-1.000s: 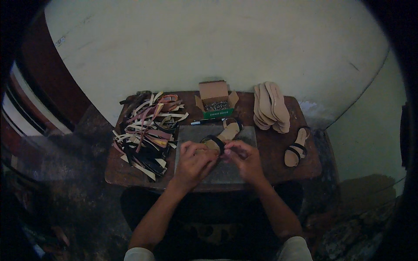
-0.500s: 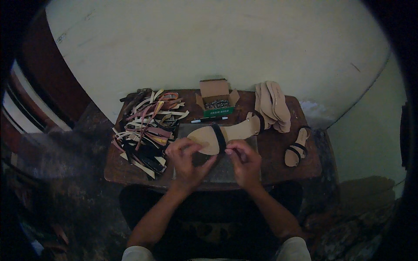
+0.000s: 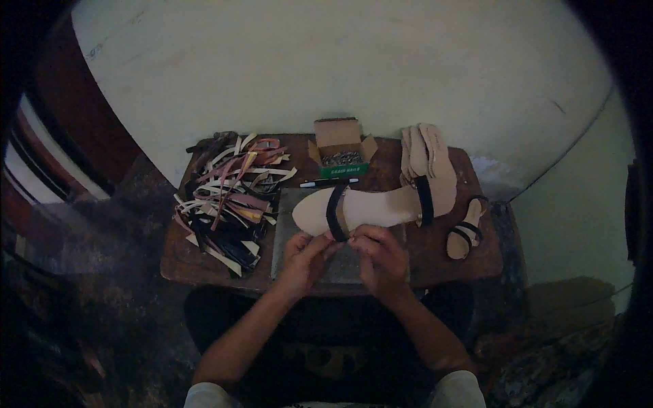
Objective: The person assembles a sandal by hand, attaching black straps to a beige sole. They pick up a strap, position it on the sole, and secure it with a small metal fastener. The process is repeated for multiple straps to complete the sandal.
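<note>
A tan sandal sole [image 3: 371, 207] lies flat across the grey work slab [image 3: 289, 234], toe to the left. Two black straps cross it: a front strap [image 3: 335, 211] and a rear strap [image 3: 425, 199]. My left hand [image 3: 306, 251] and my right hand [image 3: 377, 250] meet at the near end of the front strap and pinch it against the sole's near edge.
The small wooden table [image 3: 180, 265] carries a heap of several loose straps [image 3: 228, 197] at the left, an open cardboard box of nails [image 3: 340, 149], a pen [image 3: 330, 182], a stack of tan soles [image 3: 425, 146] and a finished sandal [image 3: 466, 231] at the right.
The sole was held folded up between my hands a second ago. It has since swung out flat and long across the slab, with both hands now down at the front strap.
</note>
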The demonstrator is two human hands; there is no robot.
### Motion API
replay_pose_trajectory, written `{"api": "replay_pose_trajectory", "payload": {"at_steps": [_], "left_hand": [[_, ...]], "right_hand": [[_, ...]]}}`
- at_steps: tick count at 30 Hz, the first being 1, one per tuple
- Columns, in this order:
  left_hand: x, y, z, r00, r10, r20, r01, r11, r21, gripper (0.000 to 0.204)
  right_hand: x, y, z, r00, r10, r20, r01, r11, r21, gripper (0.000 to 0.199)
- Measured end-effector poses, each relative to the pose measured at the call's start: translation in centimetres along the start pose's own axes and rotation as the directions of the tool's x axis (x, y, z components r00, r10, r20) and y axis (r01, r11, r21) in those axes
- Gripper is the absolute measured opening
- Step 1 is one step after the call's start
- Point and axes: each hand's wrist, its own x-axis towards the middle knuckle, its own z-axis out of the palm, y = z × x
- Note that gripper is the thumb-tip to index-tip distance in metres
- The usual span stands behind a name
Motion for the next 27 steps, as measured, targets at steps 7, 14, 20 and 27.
{"api": "replay_pose_trajectory", "payload": {"at_steps": [7, 14, 20, 27], "left_hand": [[0.1, 1.9, 0.1, 0.999, -0.039, -0.013, 0.041, 0.966, 0.254, 0.023], [-0.1, 3.0, 1.8, 0.969, 0.160, -0.189, -0.038, 0.850, 0.525, 0.020], [0.4, 2.4, 1.4, 0.953, 0.210, -0.216, -0.018, 0.754, 0.656, 0.024], [0.3, 2.4, 1.9, 0.964, 0.192, -0.183, -0.033, 0.773, 0.634, 0.025]], "right_hand": [[0.0, -0.3, -0.5, 0.995, -0.076, 0.061, 0.078, 0.997, -0.024, 0.030], [0.0, 0.4, -0.2, 0.982, 0.161, 0.096, -0.176, 0.969, 0.175, 0.021], [-1.0, 0.4, 0.5, 0.809, 0.567, 0.153, -0.574, 0.710, 0.407, 0.011], [-0.5, 0.7, 0.1, 0.793, 0.583, 0.174, -0.584, 0.649, 0.488, 0.012]]}}
